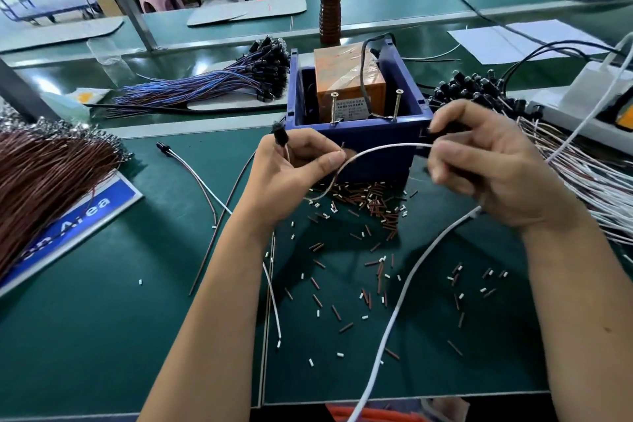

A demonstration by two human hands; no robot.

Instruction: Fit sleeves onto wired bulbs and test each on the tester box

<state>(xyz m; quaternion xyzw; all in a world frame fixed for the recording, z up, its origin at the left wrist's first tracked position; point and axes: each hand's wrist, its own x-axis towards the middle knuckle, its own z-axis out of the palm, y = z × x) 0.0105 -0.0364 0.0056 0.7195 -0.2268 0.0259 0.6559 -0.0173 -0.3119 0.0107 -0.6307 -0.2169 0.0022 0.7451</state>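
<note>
Just in front of the blue tester box point(359, 144), the left hand point(291, 175) holds a black bulb point(280, 136) and pinches its wire point(376, 149), the right hand point(486, 164) pinches the other end, apparently sleeving; next, touching the leads to the screws point(334, 106).

Left hand point(291, 168) and right hand point(486, 161) pinch a white wire point(376, 149) before the tester box point(359, 137).
</note>
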